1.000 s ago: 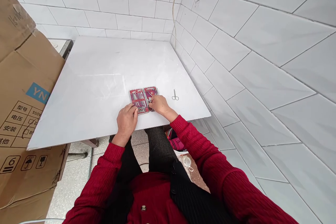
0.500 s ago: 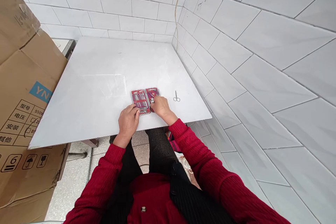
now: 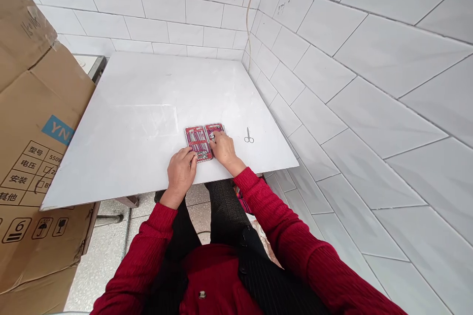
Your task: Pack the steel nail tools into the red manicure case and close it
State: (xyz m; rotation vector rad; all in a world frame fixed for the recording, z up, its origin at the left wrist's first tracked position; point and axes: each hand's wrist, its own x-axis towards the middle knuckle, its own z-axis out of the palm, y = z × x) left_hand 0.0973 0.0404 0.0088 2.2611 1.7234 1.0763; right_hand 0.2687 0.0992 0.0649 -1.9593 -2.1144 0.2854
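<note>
An open manicure case [image 3: 199,130] with a red lining lies near the front edge of the white table. Several slim metal tools fill its left half. My left hand [image 3: 181,170] grips that half at its lower left corner, fingers and thumb at the rim. Over the right half is my right hand [image 3: 223,150], its fingers bent together at a small shiny metal piece; they hide most of it, so its kind is unclear. To the right of the case, apart from both hands, a small pair of scissors [image 3: 249,135] lies on the table, blades pointing away from me.
The white tabletop [image 3: 140,83] reaches back to a tiled wall [image 3: 166,10], with another tiled wall on the right. Large cardboard boxes [image 3: 33,133] stand along the left edge. A thin cable [image 3: 248,15] hangs in the corner.
My right hand has shifted slightly to the left and away from me over the right half of the case. My left hand stays nearly in place.
</note>
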